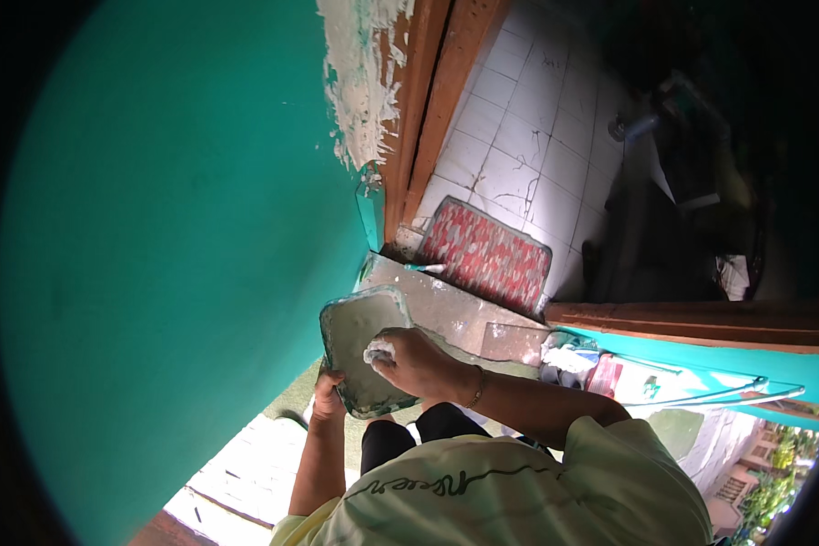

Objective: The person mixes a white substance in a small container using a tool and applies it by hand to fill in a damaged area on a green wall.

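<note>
My left hand (328,397) is closed on the near left edge of a rectangular tray (327,338) with rounded corners and a smeared, dark green rim. A greyish layer coats the inside of this tray. Over its right side, my right hand (416,366) is closed round a crumpled white wad (379,351); whether it is cloth or a lump of paste I cannot tell. The wad is close to the tray's inside, and I cannot tell if they touch. Rough whitish plaster (362,82) covers a strip of the green wall (182,237) beside the door frame.
A brown wooden door frame (428,118) rises ahead. Beyond the concrete step (460,305), a red and grey mat (487,253) lies on white floor tiles (528,136). A small tool with a whitish end (428,267) rests on the step. Metal bars (701,396) stick out at the right.
</note>
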Action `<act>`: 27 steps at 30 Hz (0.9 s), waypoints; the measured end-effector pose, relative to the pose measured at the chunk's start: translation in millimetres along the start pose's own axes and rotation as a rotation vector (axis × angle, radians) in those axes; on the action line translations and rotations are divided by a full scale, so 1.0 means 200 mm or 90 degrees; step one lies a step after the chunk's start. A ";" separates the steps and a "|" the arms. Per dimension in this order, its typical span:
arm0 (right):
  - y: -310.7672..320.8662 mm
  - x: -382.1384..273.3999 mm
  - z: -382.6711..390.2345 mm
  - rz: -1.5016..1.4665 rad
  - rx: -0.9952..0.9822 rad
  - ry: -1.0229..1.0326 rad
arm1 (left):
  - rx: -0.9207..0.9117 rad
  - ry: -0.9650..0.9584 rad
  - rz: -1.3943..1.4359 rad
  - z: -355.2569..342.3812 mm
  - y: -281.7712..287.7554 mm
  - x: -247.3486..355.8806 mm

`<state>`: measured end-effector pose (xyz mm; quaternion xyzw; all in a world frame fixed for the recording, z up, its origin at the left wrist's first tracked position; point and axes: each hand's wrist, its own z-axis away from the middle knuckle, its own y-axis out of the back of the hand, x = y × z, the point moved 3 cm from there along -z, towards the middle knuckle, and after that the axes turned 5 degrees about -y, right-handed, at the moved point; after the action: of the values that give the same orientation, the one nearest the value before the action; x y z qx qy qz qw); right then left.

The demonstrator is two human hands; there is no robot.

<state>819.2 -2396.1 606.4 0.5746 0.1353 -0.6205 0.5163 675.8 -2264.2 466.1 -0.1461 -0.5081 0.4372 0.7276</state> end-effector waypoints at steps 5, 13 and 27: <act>-0.02 0.15 -0.01 -0.298 -0.161 -0.260 | -0.003 0.051 -0.016 -0.04 0.13 -0.02; 0.24 0.18 0.02 -0.717 -0.130 -0.211 | -0.081 0.036 -0.050 -0.11 0.11 0.12; 1.05 -1.10 -0.21 -0.616 0.083 0.271 | -0.103 0.028 0.064 -0.02 -0.20 0.21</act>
<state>967.9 -2347.0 870.2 0.5906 0.4476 -0.6647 0.0951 702.6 -2253.0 516.9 -0.2391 -0.5176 0.4273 0.7016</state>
